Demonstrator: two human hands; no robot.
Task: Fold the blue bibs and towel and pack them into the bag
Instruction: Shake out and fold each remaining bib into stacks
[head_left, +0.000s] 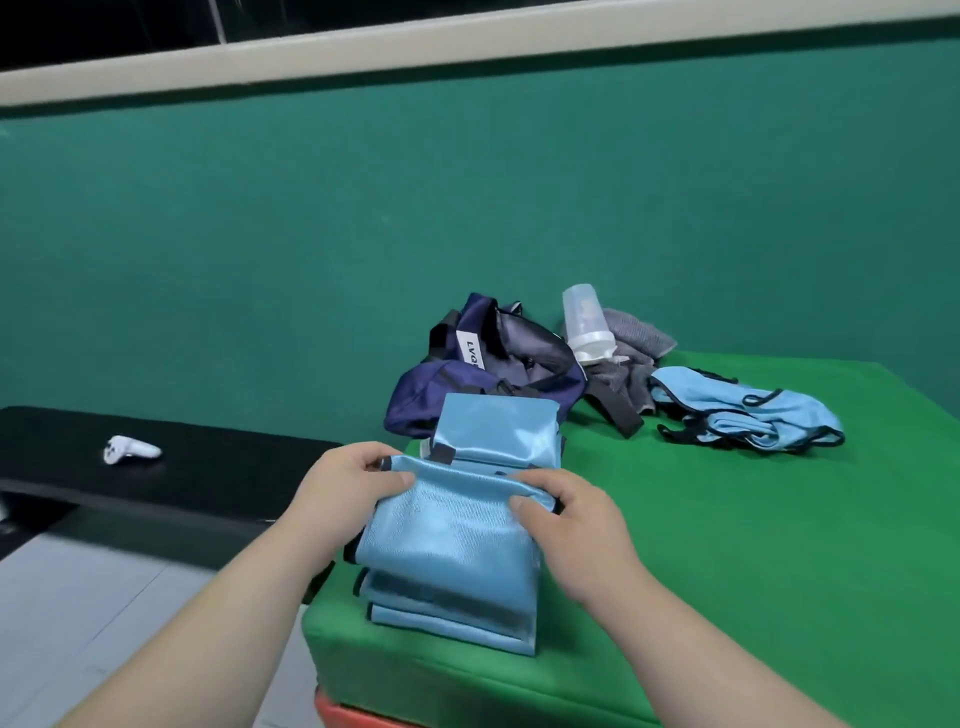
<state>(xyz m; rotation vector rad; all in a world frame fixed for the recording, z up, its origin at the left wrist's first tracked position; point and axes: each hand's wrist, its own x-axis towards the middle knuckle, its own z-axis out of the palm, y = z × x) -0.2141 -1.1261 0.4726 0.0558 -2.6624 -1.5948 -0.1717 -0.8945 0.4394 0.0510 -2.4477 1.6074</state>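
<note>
Folding a blue bib (452, 530) atop the folded stack (447, 618) at the green mat's (727, 571) near-left corner. Left hand (353, 483) and right hand (566, 512) each pinch its folded edge; ideally, align corners squarely, then press flat. Bag (467, 384) lies at the far-left edge.

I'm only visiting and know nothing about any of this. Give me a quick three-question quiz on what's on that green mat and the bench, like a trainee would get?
1. True or false: the navy bag is zipped shut.
2. What lies on the black bench? A) a white controller B) a shoe C) a ball
3. Fill in: the left hand and right hand both grip a blue ____ above the folded stack.
Key: 1 false, it gapes open; 2 A; 3 bib.
</note>
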